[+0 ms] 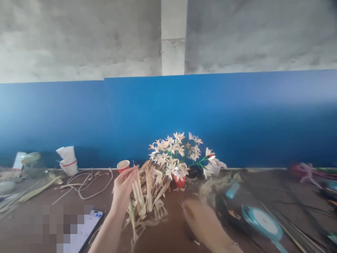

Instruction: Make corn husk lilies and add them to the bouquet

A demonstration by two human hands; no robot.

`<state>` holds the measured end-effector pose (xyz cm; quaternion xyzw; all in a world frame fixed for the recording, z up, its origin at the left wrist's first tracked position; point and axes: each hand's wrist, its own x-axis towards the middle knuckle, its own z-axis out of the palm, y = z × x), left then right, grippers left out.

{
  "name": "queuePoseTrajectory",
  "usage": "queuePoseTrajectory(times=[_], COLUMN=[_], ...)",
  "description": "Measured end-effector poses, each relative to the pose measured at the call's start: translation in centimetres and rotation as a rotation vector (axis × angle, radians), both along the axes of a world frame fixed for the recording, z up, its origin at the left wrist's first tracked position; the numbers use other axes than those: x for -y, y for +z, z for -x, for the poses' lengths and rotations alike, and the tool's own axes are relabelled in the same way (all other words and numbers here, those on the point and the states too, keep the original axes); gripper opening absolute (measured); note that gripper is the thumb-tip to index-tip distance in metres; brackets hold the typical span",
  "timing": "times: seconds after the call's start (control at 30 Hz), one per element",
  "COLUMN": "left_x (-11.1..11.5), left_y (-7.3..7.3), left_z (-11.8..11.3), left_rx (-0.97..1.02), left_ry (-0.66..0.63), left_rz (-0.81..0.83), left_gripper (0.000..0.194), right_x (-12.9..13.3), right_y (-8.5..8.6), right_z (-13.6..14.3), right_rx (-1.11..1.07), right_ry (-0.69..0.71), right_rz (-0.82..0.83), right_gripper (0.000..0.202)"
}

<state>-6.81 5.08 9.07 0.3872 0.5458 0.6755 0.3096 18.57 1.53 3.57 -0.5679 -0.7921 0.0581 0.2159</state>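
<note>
My left hand (123, 184) is raised at the left edge of a pile of dried husks (149, 191), fingertips pinched together. What sits in the pinch, if anything, is too small to make out. Low over the brown table, my right hand (198, 216) is smeared by motion, and its fingers cannot be read. Some thin dark shape shows beside it, too blurred to name. Behind the husks stands a bunch of cream-coloured flowers (173, 154) with green stems, in a red cup (179, 181).
A second red cup (123, 166) stands behind my left hand. Farther left are a white cable (86, 184) and a white cup (68, 165). A phone (88, 230) lies at front left. On the right lies a blue ribbon spool (264, 223). A blue partition (147, 116) closes the back.
</note>
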Motion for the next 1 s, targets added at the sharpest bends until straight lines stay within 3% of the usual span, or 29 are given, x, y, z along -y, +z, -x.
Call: queuePoseTrajectory(times=[0.07, 0.1, 0.2, 0.37, 0.5, 0.63, 0.73, 0.8, 0.9, 1.0], left_x=[-0.6, -0.7, -0.6, 0.0, -0.6, -0.8, -0.5, -0.1, 0.4, 1.3], left_y=[-1.3, -2.0, -4.0, -7.2, -8.8, -8.8, -8.0, -7.4, -6.6, -5.5], left_z=[1.4, 2.1, 3.6, 4.1, 4.8, 5.7, 5.3, 4.5, 3.4, 2.4], left_rx=[-0.445, -0.517, -0.614, -0.657, -0.606, -0.477, -0.347, -0.219, 0.178, 0.123], left_ry=[0.019, 0.029, 0.069, 0.101, 0.114, 0.119, 0.026, -0.056, -0.121, -0.207], left_rz=[0.165, 0.212, 0.293, 0.411, 0.453, 0.404, 0.305, 0.211, 0.024, -0.097], left_gripper=[0.014, 0.009, 0.001, 0.011, 0.024, 0.036, 0.036, 0.039, 0.048, 0.037], right_x=[0.1, 0.0, -0.2, -0.4, -0.7, -1.5, -2.0, -2.2, -2.1, -2.0], right_y=[-2.7, -3.6, -4.7, -4.6, -5.1, -6.1, -6.8, -7.0, -7.0, -6.7], right_z=[0.0, 0.0, -0.2, -0.8, -1.6, -2.1, -2.1, -2.1, -2.0, -2.1], right_rx=[0.105, 0.148, 0.19, 0.221, 0.112, -0.089, -0.239, -0.275, -0.233, -0.201], right_ry=[-0.094, -0.118, -0.167, -0.173, -0.176, -0.077, 0.032, 0.043, 0.008, -0.036], right_rz=[0.117, 0.164, 0.172, 0.124, 0.088, -0.065, -0.144, -0.114, -0.029, 0.025], right_gripper=[0.029, 0.03, 0.035, 0.04, 0.043, 0.043, 0.045, 0.046, 0.046, 0.045])
